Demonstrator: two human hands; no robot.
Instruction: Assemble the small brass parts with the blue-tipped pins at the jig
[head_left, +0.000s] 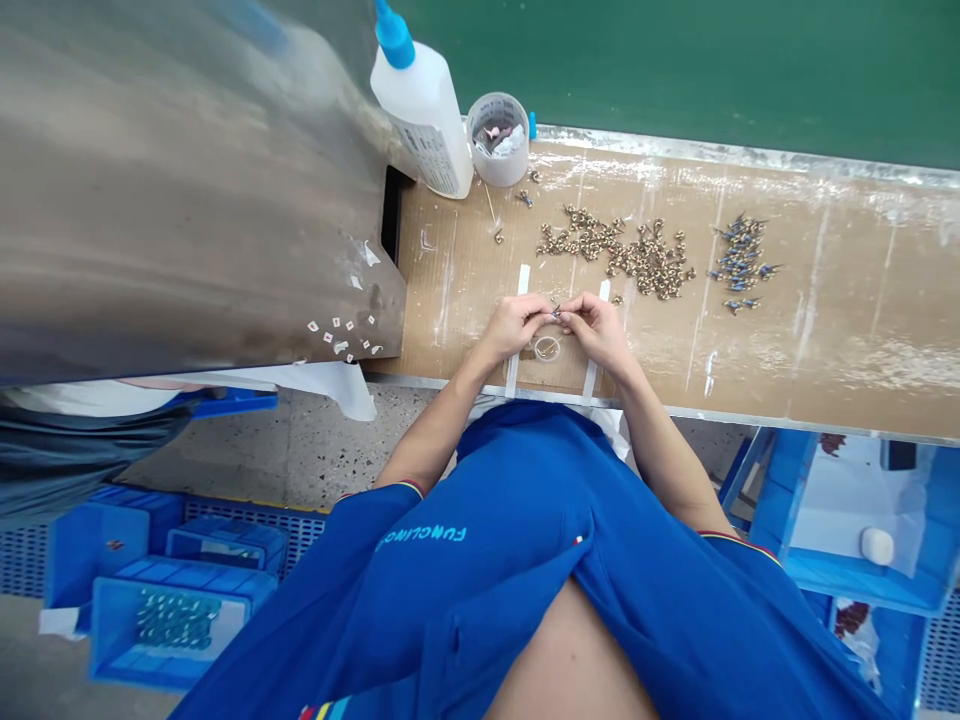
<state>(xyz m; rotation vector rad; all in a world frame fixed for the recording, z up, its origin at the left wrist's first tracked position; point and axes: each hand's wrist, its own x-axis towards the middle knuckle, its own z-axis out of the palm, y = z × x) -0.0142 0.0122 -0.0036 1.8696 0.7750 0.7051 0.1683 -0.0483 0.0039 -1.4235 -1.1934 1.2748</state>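
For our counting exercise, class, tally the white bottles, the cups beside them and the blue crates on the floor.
White plastic bottle with blue cap: 1
Clear plastic cup: 1
Blue plastic crates: 5 (three left, two right)
Total: 7

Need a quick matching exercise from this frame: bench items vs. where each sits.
Items:
1. white squeeze bottle
2. clear plastic cup
3. brass-coloured parts
4. small blue parts

Places:
A. rightmost cluster on the bench
B. just beyond the right hand
C. just right of the bottle
D. beside the grey metal panel

Pairs: 1-D, 2-C, 3-B, 4-A
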